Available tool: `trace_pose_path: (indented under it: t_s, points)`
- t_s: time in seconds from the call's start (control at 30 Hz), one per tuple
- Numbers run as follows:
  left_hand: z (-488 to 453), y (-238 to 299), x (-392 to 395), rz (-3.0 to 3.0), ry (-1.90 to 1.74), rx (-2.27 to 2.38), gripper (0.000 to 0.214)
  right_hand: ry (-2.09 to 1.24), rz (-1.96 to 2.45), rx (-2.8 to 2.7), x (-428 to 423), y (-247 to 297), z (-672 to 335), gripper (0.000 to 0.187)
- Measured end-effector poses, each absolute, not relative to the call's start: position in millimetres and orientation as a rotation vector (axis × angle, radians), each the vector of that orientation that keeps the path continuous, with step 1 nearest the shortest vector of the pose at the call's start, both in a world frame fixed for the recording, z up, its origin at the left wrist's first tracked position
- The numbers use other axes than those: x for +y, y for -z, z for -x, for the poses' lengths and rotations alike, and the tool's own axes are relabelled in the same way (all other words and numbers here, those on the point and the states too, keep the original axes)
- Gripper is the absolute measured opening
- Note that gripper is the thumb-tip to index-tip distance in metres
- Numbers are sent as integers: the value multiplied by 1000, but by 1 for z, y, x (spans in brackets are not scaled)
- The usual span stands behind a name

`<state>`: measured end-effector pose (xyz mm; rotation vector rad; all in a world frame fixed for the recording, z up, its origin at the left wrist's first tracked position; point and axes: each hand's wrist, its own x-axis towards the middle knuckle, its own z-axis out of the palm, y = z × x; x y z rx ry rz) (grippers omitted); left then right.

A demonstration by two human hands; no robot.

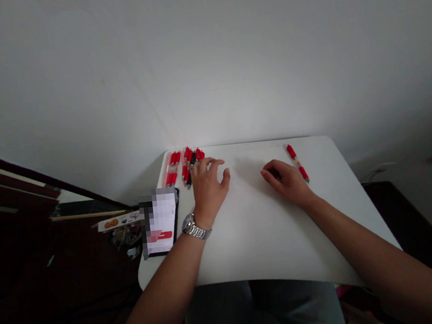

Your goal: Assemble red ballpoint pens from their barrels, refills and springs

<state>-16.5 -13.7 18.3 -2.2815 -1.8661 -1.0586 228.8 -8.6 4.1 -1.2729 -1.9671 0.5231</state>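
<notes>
A small white table (261, 234) stands against a pale wall. Several red pens (184, 166), with a black one among them, lie in a loose row at its far left. My left hand (208, 185), a metal watch on its wrist, rests flat beside them, fingers stretched out and fingertips touching the nearest pens. My right hand (286, 179) rests on the tabletop with its fingers curled loosely inward; nothing shows in it. Two red pens (297, 162) lie end to end just right of that hand, not touching it.
A phone (162, 220) with a lit screen lies at the table's left edge, near my left wrist. Dark furniture and clutter sit left of the table. My lap shows below the front edge.
</notes>
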Motion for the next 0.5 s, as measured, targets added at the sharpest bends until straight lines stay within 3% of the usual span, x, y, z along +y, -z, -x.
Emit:
trace_pose_path:
  t_s: [0.5]
  points:
    - [37,-22,-7,2090,977,-1984,24,-510,1292,-1957,-7,-2,-234,27]
